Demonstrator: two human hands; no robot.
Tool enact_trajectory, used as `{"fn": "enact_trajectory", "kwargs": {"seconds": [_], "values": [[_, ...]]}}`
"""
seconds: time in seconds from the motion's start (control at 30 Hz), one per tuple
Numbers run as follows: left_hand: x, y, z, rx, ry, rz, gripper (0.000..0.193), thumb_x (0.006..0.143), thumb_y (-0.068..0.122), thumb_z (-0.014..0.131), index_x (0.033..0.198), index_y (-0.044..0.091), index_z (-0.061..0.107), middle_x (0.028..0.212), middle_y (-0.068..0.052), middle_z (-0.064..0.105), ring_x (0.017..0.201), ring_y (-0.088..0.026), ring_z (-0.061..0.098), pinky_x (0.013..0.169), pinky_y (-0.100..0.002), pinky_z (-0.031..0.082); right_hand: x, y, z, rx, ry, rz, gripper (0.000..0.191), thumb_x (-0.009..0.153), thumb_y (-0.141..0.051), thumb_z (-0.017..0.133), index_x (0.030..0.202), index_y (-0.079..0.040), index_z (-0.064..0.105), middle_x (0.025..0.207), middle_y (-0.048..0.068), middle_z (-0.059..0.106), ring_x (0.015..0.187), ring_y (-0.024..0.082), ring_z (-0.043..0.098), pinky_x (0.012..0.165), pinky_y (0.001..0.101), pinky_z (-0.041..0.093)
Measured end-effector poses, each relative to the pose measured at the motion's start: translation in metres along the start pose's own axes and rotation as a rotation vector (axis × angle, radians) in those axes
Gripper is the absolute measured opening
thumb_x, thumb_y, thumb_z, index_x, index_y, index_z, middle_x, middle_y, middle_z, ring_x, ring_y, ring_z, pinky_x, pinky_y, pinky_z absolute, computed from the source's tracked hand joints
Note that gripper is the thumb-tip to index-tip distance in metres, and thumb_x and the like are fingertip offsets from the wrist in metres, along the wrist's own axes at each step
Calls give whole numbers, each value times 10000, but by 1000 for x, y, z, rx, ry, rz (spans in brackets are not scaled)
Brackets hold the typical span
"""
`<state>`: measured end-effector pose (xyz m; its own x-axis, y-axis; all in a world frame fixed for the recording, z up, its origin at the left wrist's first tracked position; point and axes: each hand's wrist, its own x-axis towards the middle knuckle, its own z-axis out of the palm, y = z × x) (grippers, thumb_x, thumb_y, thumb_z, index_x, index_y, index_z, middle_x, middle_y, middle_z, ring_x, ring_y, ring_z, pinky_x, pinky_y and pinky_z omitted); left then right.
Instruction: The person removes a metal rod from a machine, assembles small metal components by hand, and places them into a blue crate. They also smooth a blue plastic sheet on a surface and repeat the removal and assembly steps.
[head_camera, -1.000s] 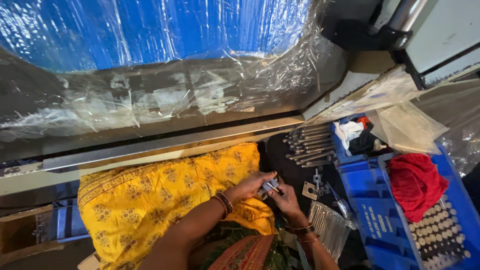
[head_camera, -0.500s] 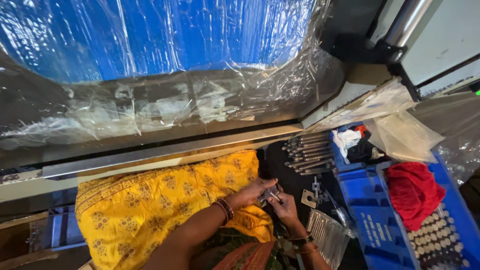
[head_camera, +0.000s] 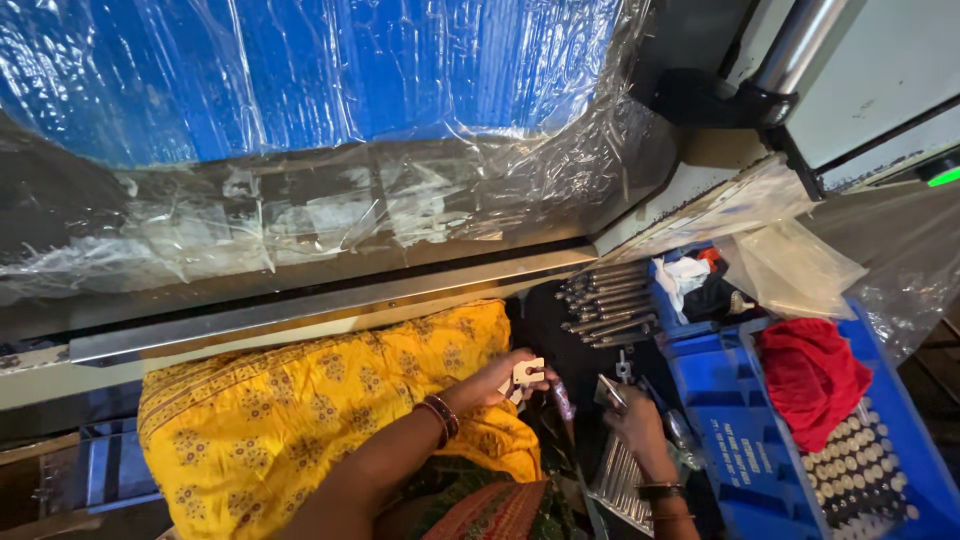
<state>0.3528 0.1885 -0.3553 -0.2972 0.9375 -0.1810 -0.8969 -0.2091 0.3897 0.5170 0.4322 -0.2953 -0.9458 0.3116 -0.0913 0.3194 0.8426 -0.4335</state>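
Pale metal shapes a small notched plate (head_camera: 527, 373), pinched in the fingers of the left hand (head_camera: 490, 383) just below the frame's centre, over a yellow patterned cloth (head_camera: 300, 410). Slightly right of it, the right hand (head_camera: 635, 420) is closed around a thin grey metal piece (head_camera: 610, 390); the two hands are near each other but apart. Between them lies dark, narrow open room. Above the right hand, a row of steel bolts (head_camera: 605, 300) lies side by side, too closely packed to count. One blue plastic crate (head_camera: 735, 420) fills the lower right, holding one red cloth (head_camera: 812, 375) and a tray of round pale caps (head_camera: 860, 470). Crinkled clear plastic sheeting (head_camera: 300, 200) over blue covers the upper left.
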Motion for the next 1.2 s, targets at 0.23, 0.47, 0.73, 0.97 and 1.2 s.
{"fn": "enact_trajectory", "kwargs": {"seconds": [0.23,0.47,0.73,0.97,1.2], "values": [[-11,4,1,28,169,-108,219,1045,250,416,1023,170,619,912,-85,658,843,-211,697,595,-333,556,13,-5,-11,20,79,109,314,752,-119,770,1041,-52,667,843,169,728,769,296,734,693,388,560],[-5,1,2,20,117,-218,500,1114,520,489,848,104,563,793,-48,601,694,-177,636,534,-345,550,37,-25,-17,447,118,-59,219,820,-64,831,954,-3,669,781,103,605,716,123,553,627,325,491],[-12,1,1,99,183,-139,428,1066,502,477,1043,120,669,739,-58,618,558,-166,584,497,-308,506,39,-123,16,282,-144,-284,298,756,-132,845,1004,-24,719,890,67,692,779,147,668,684,311,550],[-14,-1,3,258,252,-100,413,1074,493,490,1092,132,688,775,8,582,571,-78,522,509,-252,460,34,-85,-14,517,186,-237,165,894,-117,744,1042,-47,762,1141,56,679,943,148,721,784,269,602],[-12,-3,5,242,289,-27,398,1029,487,562,1066,112,688,851,-19,611,606,-115,494,476,-250,417,20,-26,-22,235,141,219,229,863,-129,770,1082,-61,781,915,121,786,793,211,767,697,339,591]]}}
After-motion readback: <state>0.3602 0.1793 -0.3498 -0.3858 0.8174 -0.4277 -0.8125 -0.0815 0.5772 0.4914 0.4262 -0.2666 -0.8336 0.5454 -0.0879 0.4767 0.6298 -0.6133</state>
